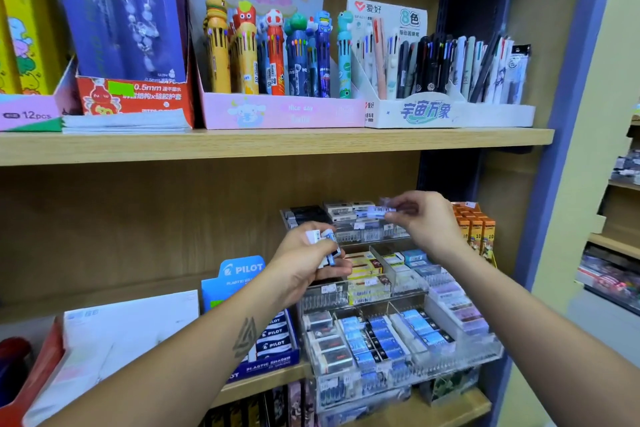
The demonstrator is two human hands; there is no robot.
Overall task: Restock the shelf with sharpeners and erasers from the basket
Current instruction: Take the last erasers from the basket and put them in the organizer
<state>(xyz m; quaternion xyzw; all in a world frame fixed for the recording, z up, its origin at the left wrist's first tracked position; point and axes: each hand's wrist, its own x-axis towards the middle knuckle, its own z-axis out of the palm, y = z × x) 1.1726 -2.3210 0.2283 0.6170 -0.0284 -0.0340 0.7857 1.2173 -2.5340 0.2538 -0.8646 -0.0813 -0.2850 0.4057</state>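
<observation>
Left hand (304, 260): raised in front of the middle tier of the clear acrylic rack (391, 291); fingers curled round a small bundle of erasers (325, 246), white and blue ends showing above the thumb.

Right hand (426, 218): held at the top tier of the rack; thumb and fingertips pinch a single eraser (379, 211) with a barcode label, lying roughly level, just over the far row of boxed stock. Whether it touches that row cannot be told.

Acrylic rack: three stepped tiers with dividers, standing on the lower shelf (263, 383), right of centre. Top tier, black and white boxed erasers. Middle tier, yellow-and-red boxes on the left, pale blue ones on the right. Near tier, rows of white, blue-sleeved and lilac erasers, tightly packed.

Pilot eraser box (263, 340): blue display carton just left of the rack, partly hidden by the left forearm.

White flat packet (131, 340): leaning at the left end of the lower shelf, a red item beside it.

Orange boxes (476, 222): upright, behind and right of the rack.

Upper shelf (277, 142): left to right, a yellow carton, a purple-and-red pen carton (128, 45), a pink tray of character-topped multicolour pens (277, 52), and a white tray of slim pens (446, 80).

Basket: not in view.
</observation>
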